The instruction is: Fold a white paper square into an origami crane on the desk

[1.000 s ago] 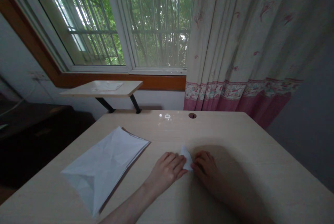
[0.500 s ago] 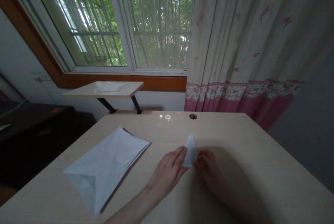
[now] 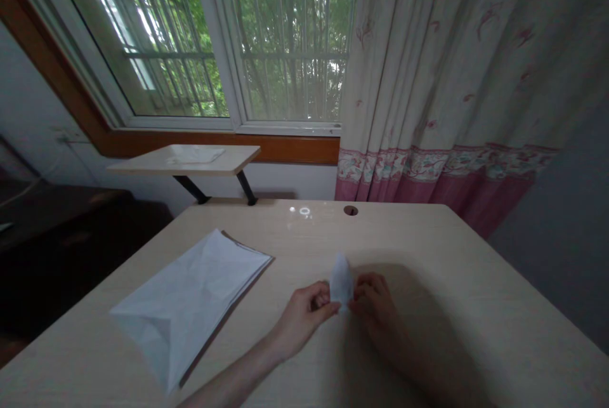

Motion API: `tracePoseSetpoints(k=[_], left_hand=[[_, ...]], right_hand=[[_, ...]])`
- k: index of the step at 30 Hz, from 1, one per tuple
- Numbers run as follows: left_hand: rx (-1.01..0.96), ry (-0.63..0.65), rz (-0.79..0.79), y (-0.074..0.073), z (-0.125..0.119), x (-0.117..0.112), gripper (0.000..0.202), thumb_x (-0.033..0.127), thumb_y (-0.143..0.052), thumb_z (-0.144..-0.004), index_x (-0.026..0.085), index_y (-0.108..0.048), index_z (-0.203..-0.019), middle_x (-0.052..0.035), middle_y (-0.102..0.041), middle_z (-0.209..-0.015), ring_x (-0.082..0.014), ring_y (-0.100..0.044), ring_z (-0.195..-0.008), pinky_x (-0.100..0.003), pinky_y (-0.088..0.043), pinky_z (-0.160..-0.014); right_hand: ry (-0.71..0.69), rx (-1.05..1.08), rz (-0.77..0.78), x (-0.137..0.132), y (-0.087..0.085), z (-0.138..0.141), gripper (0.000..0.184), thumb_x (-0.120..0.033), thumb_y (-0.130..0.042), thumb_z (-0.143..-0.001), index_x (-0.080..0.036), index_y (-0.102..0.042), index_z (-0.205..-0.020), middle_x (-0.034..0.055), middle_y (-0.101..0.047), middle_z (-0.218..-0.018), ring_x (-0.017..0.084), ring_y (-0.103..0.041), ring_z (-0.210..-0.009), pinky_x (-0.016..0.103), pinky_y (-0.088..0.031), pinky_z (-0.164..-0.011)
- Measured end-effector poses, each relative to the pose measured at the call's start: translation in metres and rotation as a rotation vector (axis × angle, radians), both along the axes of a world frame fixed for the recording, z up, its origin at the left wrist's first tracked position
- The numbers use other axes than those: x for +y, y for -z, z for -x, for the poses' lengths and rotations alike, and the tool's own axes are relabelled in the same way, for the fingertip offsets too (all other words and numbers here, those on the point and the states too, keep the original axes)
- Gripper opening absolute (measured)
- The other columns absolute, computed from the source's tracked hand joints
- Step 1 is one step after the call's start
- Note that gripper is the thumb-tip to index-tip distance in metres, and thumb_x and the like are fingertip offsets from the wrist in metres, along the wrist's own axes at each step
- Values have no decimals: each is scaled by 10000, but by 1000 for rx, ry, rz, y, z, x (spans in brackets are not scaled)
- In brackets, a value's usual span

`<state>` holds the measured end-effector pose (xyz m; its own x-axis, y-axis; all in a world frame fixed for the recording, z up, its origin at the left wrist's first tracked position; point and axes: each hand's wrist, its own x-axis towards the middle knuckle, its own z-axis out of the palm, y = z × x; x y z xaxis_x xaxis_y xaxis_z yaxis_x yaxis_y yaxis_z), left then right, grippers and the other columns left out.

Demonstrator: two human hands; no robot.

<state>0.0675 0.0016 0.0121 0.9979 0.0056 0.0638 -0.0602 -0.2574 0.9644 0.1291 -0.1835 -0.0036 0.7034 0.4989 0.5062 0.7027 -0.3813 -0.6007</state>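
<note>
A small piece of folded white paper (image 3: 341,281) stands tilted up between my two hands, its narrow end pointing away from me. My left hand (image 3: 309,313) pinches its lower left edge, with the thumb at the bottom and the other fingers curled behind. At the lower right edge, my right hand (image 3: 378,306) is closed on the paper, fingers bent inward. The paper's far face and some of the fingertips are hidden. Both hands are just above the pale desk (image 3: 428,243).
Larger creased white sheets (image 3: 195,300) lie stacked on the desk's left side. Behind them a raised shelf (image 3: 233,164) on black legs holds a crumpled white piece (image 3: 195,154). A round cable hole (image 3: 351,210) is near the back edge, below the curtain (image 3: 409,167).
The small folded paper has been tipped up off the desk. My left hand has shifted from lying over its left side to pinching its lower edge.
</note>
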Motion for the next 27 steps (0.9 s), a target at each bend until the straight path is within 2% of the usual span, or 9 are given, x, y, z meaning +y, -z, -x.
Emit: tracePoseSetpoints(k=[3,8,12,19,27], left_hand=[[30,0,11,0,2,-1,291,411,-633,-790,152,-577,-669,34,-512,-607,-118,-476,-596,-205,-366,-573],[-4,-33,-43,-8,6,-3,307,385,-625,-773,166,-528,-581,15,-552,-579,-125,-504,-559,-214,-378,-560],[-14,-63,-86,-13,7,-5,296,355,-612,-764,168,-519,-555,13,-553,-561,-123,-496,-536,-212,-350,-528],[-45,-41,-146,-7,6,-4,278,290,-616,-776,160,-530,-545,35,-514,-556,-104,-455,-524,-201,-317,-509],[-67,-66,-252,-1,6,-4,274,276,-634,-769,153,-552,-539,47,-497,-530,-89,-442,-500,-190,-299,-493]], right_hand=[[-21,-6,32,-1,-5,3,109,-197,-474,-882,-242,-545,-813,64,-564,-960,225,-535,-967,367,-486,-819],[-104,32,-15,-3,-15,8,122,-226,-454,-913,-238,-563,-859,71,-570,-955,228,-533,-959,385,-476,-835],[-105,5,2,-3,-16,7,121,-212,-465,-917,-235,-576,-875,65,-589,-958,221,-533,-960,383,-467,-840],[-62,-46,78,-3,-14,7,156,-155,-479,-903,-228,-605,-846,54,-626,-927,206,-557,-919,343,-479,-806],[-18,-230,132,-3,-6,6,196,-115,-441,-918,-207,-600,-849,51,-644,-868,205,-560,-841,349,-463,-750]])
